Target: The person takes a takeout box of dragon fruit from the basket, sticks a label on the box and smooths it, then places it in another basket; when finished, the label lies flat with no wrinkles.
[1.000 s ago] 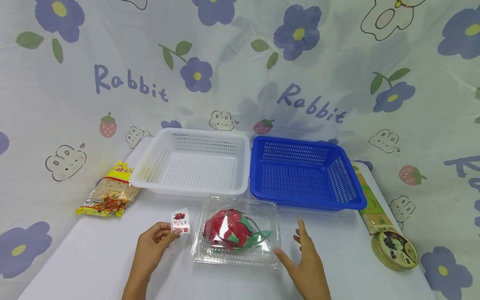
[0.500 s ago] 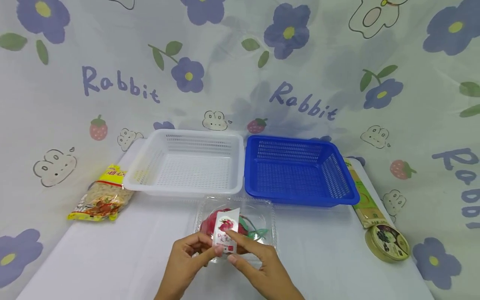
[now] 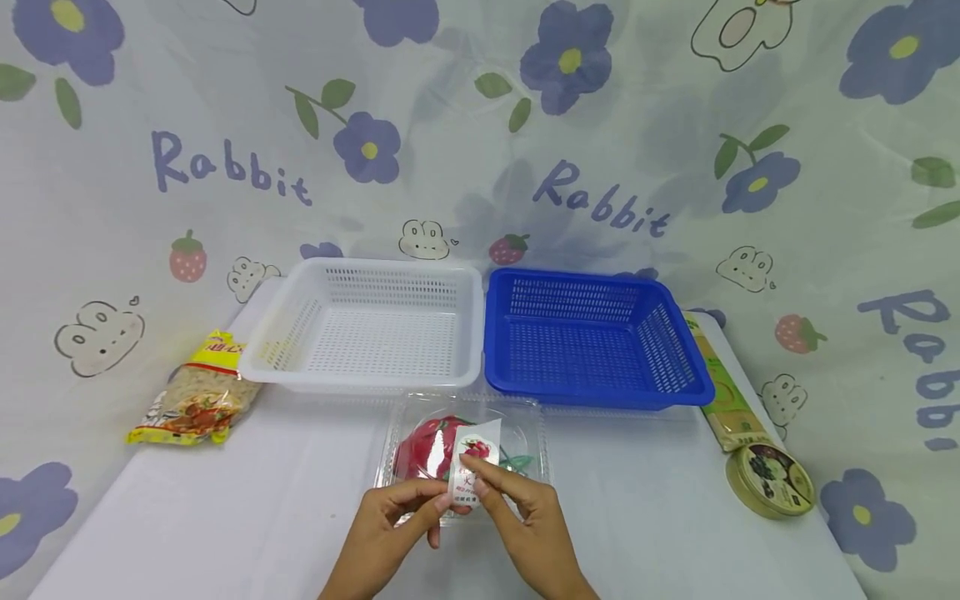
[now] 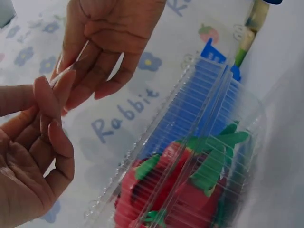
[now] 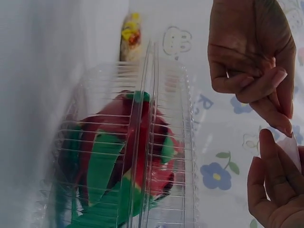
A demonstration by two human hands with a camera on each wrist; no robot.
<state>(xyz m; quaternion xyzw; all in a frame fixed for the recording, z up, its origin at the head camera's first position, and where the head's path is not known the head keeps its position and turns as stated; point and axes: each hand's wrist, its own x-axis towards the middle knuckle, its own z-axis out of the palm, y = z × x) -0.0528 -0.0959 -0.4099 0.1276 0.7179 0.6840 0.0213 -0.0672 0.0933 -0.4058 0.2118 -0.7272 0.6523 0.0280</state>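
Both hands (image 3: 390, 533) (image 3: 525, 525) in pinching grip on label (image 3: 472, 458), partly hiding clear fruit box (image 3: 525, 433).

2 bare hands (image 3: 465, 533), no gloves, rings or sleeves in view, short plain fingernails, bare forearms

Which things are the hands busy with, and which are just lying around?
Busy with:
- the sticker, pinched by the left hand and the right hand
- the clear box with the red and green fruit, just behind it

Lying around:
- white basket
- blue basket
- snack bag
- round tin
- long green packet
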